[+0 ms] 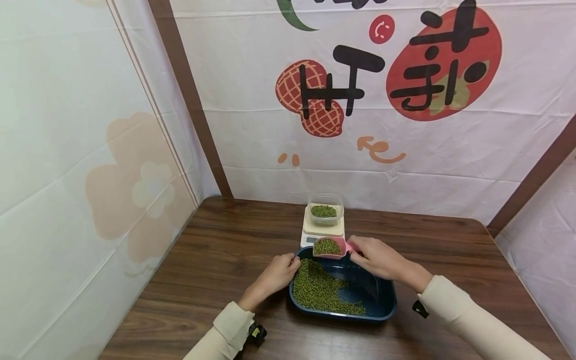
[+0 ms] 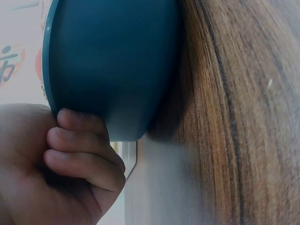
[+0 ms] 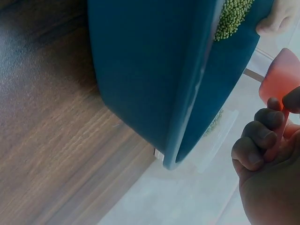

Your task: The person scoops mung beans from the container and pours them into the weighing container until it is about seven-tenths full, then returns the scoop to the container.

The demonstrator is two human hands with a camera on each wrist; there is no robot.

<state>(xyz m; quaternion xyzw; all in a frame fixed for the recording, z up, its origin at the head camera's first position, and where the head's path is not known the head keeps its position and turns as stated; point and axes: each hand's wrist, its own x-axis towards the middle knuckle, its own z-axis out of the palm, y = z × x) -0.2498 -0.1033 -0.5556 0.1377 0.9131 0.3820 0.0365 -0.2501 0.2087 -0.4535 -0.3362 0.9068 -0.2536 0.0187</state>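
Observation:
A dark blue basin (image 1: 385,317) on the table holds loose green beans (image 1: 317,289), mostly heaped toward its left side. My left hand (image 1: 275,274) grips the basin's rim at the far left corner; in the left wrist view its fingers (image 2: 79,140) curl against the basin's outer wall. My right hand (image 1: 378,256) holds a pink scoop (image 1: 343,246) by its handle, above the basin's far edge. Green beans (image 1: 327,246) fill the scoop. In the right wrist view the fingers (image 3: 255,140) wrap around the scoop's handle.
Just behind the basin stands a white kitchen scale (image 1: 308,239). A clear plastic container (image 1: 338,216) on it holds some green beans. The brown wooden table (image 1: 216,260) meets a printed cloth wall (image 1: 252,140) at the back and another cloth (image 1: 67,225) at the left.

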